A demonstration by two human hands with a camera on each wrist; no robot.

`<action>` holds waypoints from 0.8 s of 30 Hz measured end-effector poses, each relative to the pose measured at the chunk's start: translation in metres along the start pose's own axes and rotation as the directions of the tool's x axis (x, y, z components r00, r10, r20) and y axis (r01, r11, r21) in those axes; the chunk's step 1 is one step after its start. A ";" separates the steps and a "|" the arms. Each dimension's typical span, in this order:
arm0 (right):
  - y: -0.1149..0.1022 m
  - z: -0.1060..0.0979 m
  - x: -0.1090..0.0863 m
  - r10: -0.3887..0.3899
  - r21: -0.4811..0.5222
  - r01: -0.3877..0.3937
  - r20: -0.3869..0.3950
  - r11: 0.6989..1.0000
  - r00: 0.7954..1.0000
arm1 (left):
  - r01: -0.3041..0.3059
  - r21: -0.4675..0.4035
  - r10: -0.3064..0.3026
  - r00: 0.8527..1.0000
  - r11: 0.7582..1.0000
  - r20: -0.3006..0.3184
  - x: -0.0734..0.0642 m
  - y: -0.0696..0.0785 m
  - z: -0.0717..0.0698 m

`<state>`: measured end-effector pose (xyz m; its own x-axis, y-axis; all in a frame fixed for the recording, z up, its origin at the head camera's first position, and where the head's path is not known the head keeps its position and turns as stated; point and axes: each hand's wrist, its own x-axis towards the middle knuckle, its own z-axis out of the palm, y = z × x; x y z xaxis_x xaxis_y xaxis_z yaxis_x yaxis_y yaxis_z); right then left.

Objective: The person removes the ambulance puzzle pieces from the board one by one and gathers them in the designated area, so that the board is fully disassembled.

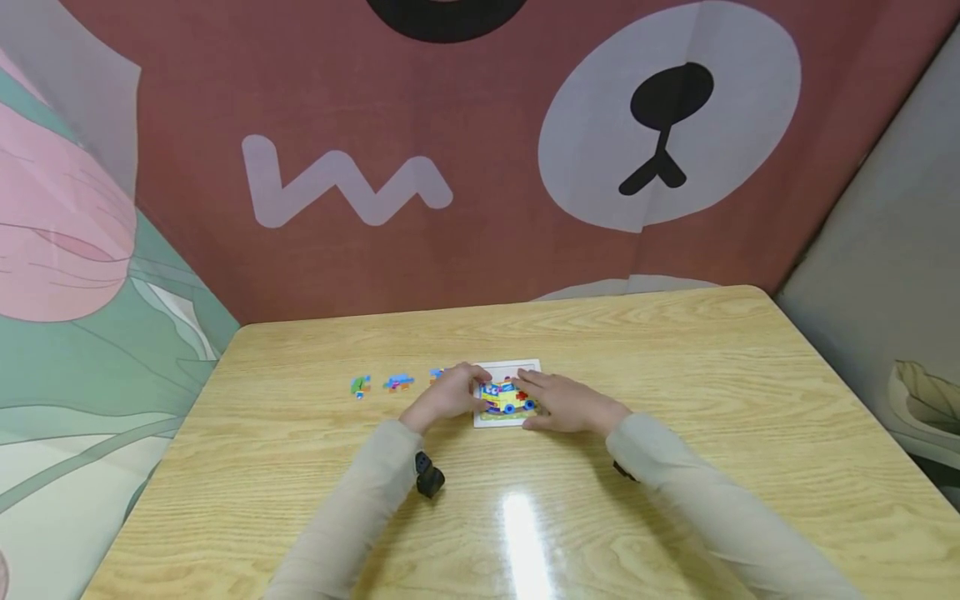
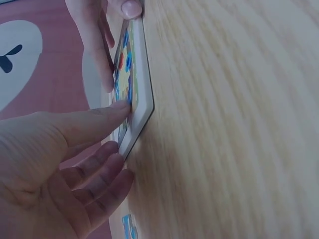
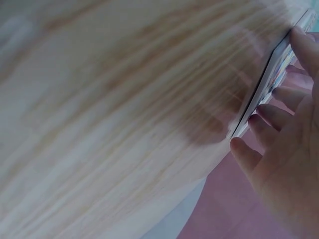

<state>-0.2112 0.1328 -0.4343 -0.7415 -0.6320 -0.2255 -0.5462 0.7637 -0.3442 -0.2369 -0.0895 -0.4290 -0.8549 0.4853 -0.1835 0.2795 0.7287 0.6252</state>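
A small jigsaw puzzle (image 1: 504, 398) in a white frame tray (image 1: 507, 364) lies on the table, with a yellow vehicle with blue wheels on it. My left hand (image 1: 452, 395) is at its left side. In the left wrist view the straight thumb (image 2: 97, 124) rests on the picture, while the other fingers lie loosely bent by the tray's left edge. From the other side my right hand (image 1: 567, 403) reaches over the tray's right edge with its fingers extended. In the right wrist view its thumb (image 3: 304, 47) touches the near rim. Both hands hide parts of the puzzle.
Loose jigsaw pieces lie left of the tray: a green and blue one (image 1: 360, 386), a blue and orange one (image 1: 398, 382), and one (image 1: 437, 374) partly behind my left hand. A printed cloth (image 1: 420, 267) hangs at the wooden table's (image 1: 712, 375) far edge.
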 end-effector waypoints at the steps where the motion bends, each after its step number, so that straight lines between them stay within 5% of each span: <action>1: 0.000 0.000 0.000 -0.003 -0.006 0.003 0.000 1.000 1.000 | -0.006 0.015 0.006 1.000 1.000 0.001 0.000 0.000 0.000; 13: -0.002 0.000 -0.002 -0.010 -0.072 0.011 0.007 0.997 1.000 | -0.010 0.105 0.008 1.000 0.994 0.015 0.005 0.003 -0.001; 24: -0.003 0.001 0.000 -0.003 -0.091 0.004 0.011 0.996 1.000 | -0.041 0.104 0.037 0.999 0.994 0.033 0.004 0.001 -0.001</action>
<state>-0.2093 0.1301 -0.4341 -0.7354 -0.6356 -0.2350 -0.5822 0.7701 -0.2609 -0.2410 -0.0871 -0.4280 -0.8288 0.5280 -0.1853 0.3577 0.7546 0.5501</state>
